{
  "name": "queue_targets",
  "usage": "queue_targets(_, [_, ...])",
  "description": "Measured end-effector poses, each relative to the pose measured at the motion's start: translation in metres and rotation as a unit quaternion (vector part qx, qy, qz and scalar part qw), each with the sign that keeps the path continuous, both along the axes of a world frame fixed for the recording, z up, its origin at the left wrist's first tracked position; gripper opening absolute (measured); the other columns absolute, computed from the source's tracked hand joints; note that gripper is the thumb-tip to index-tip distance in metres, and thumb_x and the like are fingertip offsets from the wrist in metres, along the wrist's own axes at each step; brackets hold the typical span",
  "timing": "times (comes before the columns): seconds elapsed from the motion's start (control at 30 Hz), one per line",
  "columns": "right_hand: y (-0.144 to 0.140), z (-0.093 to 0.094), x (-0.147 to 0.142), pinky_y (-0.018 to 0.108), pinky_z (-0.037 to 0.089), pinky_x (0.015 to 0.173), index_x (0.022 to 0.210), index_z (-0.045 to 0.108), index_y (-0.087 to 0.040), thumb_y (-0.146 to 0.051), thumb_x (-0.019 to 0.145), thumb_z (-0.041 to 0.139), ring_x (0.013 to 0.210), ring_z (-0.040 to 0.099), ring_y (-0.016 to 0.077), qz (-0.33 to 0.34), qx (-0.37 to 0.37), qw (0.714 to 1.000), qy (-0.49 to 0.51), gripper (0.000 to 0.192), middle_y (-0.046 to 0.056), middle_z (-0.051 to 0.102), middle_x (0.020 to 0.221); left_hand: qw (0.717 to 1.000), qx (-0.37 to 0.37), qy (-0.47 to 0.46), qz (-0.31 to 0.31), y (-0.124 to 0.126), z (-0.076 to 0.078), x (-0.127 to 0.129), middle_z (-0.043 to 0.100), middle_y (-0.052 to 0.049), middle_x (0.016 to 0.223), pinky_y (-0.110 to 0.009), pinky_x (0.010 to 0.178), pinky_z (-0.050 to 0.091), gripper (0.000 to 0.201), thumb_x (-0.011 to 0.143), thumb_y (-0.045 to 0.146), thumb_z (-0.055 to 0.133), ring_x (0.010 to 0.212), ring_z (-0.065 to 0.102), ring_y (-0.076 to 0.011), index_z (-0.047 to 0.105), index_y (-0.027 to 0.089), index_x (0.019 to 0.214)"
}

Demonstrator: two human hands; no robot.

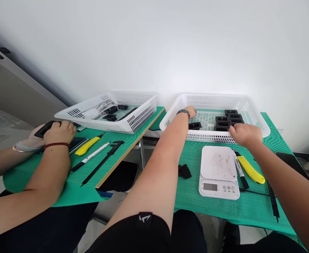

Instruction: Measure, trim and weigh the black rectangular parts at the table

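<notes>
The person's left hand (192, 111) is extended into the white basket (251, 105) on the right-hand bench (194, 189), resting over the near-left rim with fingers lowered toward the mesh floor; whether it is grasping anything cannot be told, as the fingertips are hidden behind the wrist and its beaded bracelet (183, 112). A single black moulded part (195, 125) lies on the basket floor just beside and below that hand. The right hand (243, 135) is at the near rim of the same basket, fingers curled downward and touching the nearest of the stacked black parts (228, 119), which sit in rows toward the basket's right half; a firm grasp is not confirmed. In front of the basket, on the green mat, stands a white digital scale (218, 171) with a bare platform. To its right lie a marker pen (240, 169), a yellow utility knife (250, 169) and a black caliper (272, 199). A small black piece (184, 171) lies on the mat left of the scale. On the adjoining bench to the left, a second person's hands (56, 132) rest on a dark flat item, near another yellow knife (87, 146), a white pen (91, 156), a second caliper (104, 159) and a second white basket (141, 116) containing several black parts.
</notes>
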State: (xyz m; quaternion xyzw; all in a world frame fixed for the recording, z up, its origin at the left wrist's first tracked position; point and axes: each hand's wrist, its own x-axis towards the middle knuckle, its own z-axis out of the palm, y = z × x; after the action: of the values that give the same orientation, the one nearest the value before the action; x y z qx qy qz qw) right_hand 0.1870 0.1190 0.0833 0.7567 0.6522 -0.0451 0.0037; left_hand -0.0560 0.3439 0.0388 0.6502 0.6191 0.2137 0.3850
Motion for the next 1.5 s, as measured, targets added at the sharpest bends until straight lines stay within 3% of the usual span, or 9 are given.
queue_targets(0.23, [0.000, 0.000, 0.000, 0.039, 0.048, 0.069, 0.094, 0.075, -0.019, -0.045, 0.101, 0.025, 0.096, 0.070, 0.0350, 0.001, 0.004, 1.000, -0.001, 0.057, 0.015, 0.075, 0.098, 0.999, 0.031, 0.010, 0.031, -0.012, 0.016, 0.000, 0.076, -0.016, 0.090, -0.041, 0.079, 0.058, 0.035, 0.085, 0.019, 0.078, 0.092, 0.075, -0.0336, 0.068, 0.012, 0.117])
queue_targets(0.43, [-0.001, 0.000, 0.001, 0.039, 0.047, 0.067, 0.093, 0.075, -0.018, -0.045, 0.101, 0.025, 0.095, 0.070, 0.0354, 0.006, 0.007, 1.000, 0.005, 0.057, 0.016, 0.075, 0.098, 0.998, 0.024, -0.033, 0.043, -0.016, 0.018, 0.004, 0.075, -0.014, 0.096, -0.033, 0.070, 0.061, 0.052, 0.083, 0.015, 0.076, 0.078, 0.074, -0.0243, 0.057, 0.015, 0.131])
queue_targets(0.6, [0.000, -0.001, 0.001, 0.040, 0.047, 0.067, 0.094, 0.075, -0.019, -0.047, 0.100, 0.025, 0.093, 0.070, 0.0357, 0.008, 0.012, 1.000, 0.010, 0.057, 0.015, 0.075, 0.096, 0.995, 0.025, -0.074, 0.060, -0.015, 0.019, 0.006, 0.073, -0.013, 0.091, -0.035, 0.066, 0.060, 0.060, 0.074, 0.007, 0.076, 0.069, 0.073, -0.0240, 0.058, 0.012, 0.130])
queue_targets(0.77, [0.002, -0.002, 0.001, 0.040, 0.048, 0.067, 0.095, 0.076, -0.018, -0.046, 0.101, 0.026, 0.092, 0.070, 0.0349, 0.003, 0.012, 1.000, 0.016, 0.057, 0.015, 0.075, 0.095, 0.988, 0.040, -0.128, 0.081, -0.018, 0.022, 0.009, 0.068, -0.007, 0.071, -0.039, 0.063, 0.058, 0.041, 0.062, 0.002, 0.073, 0.057, 0.068, -0.0231, 0.068, 0.012, 0.102])
queue_targets(0.97, [0.005, -0.003, -0.001, 0.039, 0.050, 0.072, 0.095, 0.077, -0.017, -0.044, 0.100, 0.030, 0.094, 0.072, 0.0342, -0.003, 0.027, 0.999, 0.029, 0.054, 0.016, 0.076, 0.098, 0.953, 0.130, -0.247, 0.115, -0.041, 0.046, 0.019, 0.058, -0.001, 0.060, -0.034, 0.060, 0.054, 0.025, 0.055, 0.002, 0.064, 0.054, 0.061, -0.0178, 0.057, 0.017, 0.073])
queue_targets(1.1, [0.005, -0.004, -0.002, 0.041, 0.051, 0.076, 0.099, 0.078, -0.016, -0.043, 0.101, 0.031, 0.099, 0.072, 0.0350, -0.003, 0.041, 0.998, 0.050, 0.054, 0.018, 0.076, 0.102, 0.905, 0.207, -0.354, 0.115, -0.085, 0.073, 0.023, 0.060, 0.001, 0.069, -0.026, 0.062, 0.051, 0.026, 0.054, 0.008, 0.059, 0.066, 0.066, -0.0157, 0.051, 0.020, 0.075])
queue_targets(1.23, [0.003, -0.006, -0.001, 0.043, 0.052, 0.078, 0.097, 0.078, -0.014, -0.044, 0.100, 0.034, 0.100, 0.071, 0.0367, 0.004, 0.053, 0.995, 0.085, 0.054, 0.020, 0.076, 0.104, 0.863, 0.230, -0.447, 0.034, -0.166, 0.090, 0.017, 0.063, 0.002, 0.067, -0.026, 0.062, 0.051, 0.026, 0.051, 0.010, 0.060, 0.062, 0.063, -0.0141, 0.054, 0.020, 0.075])
queue_targets(1.33, [0.002, -0.008, 0.003, 0.045, 0.051, 0.078, 0.089, 0.077, -0.014, -0.044, 0.097, 0.041, 0.098, 0.071, 0.0383, 0.009, 0.065, 0.990, 0.125, 0.048, 0.021, 0.075, 0.100, 0.828, 0.226, -0.512, -0.022, -0.237, 0.091, 0.013, 0.060, 0.005, 0.060, -0.024, 0.057, 0.046, 0.022, 0.052, 0.011, 0.065, 0.053, 0.052, -0.0101, 0.063, 0.020, 0.072])
queue_targets(1.5, [-0.009, -0.002, 0.015, 0.043, 0.051, 0.081, 0.089, 0.074, -0.020, -0.042, 0.090, 0.054, 0.095, 0.070, 0.0343, 0.044, 0.115, 0.967, 0.222, 0.030, 0.014, 0.077, 0.094, 0.815, 0.236, -0.529, 0.011, -0.338, 0.084, 0.012, 0.065, 0.002, 0.065, -0.023, 0.053, 0.037, 0.010, 0.055, 0.012, 0.063, 0.055, 0.047, -0.0094, 0.066, 0.020, 0.060])
